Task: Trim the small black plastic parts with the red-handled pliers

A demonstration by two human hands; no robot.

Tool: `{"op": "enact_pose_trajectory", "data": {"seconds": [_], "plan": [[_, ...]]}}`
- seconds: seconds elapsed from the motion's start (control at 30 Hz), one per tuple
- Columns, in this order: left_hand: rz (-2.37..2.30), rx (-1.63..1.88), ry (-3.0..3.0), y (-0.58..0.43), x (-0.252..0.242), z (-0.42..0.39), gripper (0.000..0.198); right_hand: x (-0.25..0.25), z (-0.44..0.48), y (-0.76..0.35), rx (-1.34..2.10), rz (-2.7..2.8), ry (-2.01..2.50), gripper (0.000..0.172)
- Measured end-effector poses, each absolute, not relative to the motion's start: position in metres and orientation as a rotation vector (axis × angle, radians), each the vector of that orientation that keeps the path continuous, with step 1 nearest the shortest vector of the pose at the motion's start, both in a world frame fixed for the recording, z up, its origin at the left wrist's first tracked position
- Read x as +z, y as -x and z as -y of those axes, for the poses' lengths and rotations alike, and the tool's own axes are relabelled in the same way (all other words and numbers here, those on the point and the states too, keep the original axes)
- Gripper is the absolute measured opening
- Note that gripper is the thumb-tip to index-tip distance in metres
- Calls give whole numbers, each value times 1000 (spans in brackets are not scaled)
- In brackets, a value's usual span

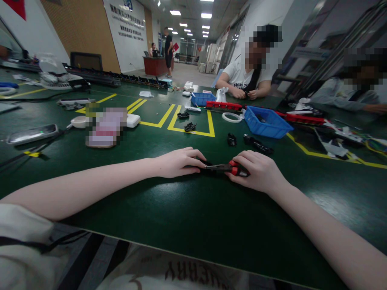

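Note:
Over the green tabletop, my right hand is closed around the red handles of a pair of needle-nose pliers. Their dark jaws point left. At the jaw tips, my left hand pinches a small black part, mostly covered by the fingers and pliers. I cannot tell whether the jaws grip that part. Beyond my hands lie a short black piece and a longer black piece. Two more black parts rest farther off, near the yellow tape lines.
A blue bin with dark items in it stands ahead to the right, beside a white ring. At left are a pixelated phone, a white case and cables. A person sits across the table; another is at right.

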State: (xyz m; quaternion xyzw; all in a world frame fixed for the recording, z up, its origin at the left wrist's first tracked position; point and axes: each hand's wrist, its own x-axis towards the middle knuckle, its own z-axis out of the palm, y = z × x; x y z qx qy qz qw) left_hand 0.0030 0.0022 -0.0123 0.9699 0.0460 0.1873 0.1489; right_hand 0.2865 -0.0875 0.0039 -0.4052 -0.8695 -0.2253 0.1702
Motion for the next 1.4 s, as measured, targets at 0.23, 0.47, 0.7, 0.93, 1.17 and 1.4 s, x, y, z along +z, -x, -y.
{"op": "enact_pose_trajectory", "data": {"seconds": [0.23,0.47,0.7,0.93,1.17,1.4], "plan": [[-128,541,-2788,-3,-13,-3,28,4,89,-285,-608,2477,1168,24],[-133,551,-2775,-2,-12,-2,29,5,88,-287,-608,2475,1169,24],[-130,552,-2783,-2,-13,-3,30,8,88,-288,-646,2482,1161,24],[-140,562,-2764,-2,-13,-2,30,8,88,-290,-659,2445,1157,23],[-146,536,-2788,-2,-13,-2,30,8,88,-290,-641,2452,1170,22],[-143,520,-2792,-2,-12,-3,30,7,88,-288,-626,2458,1146,22]]}}
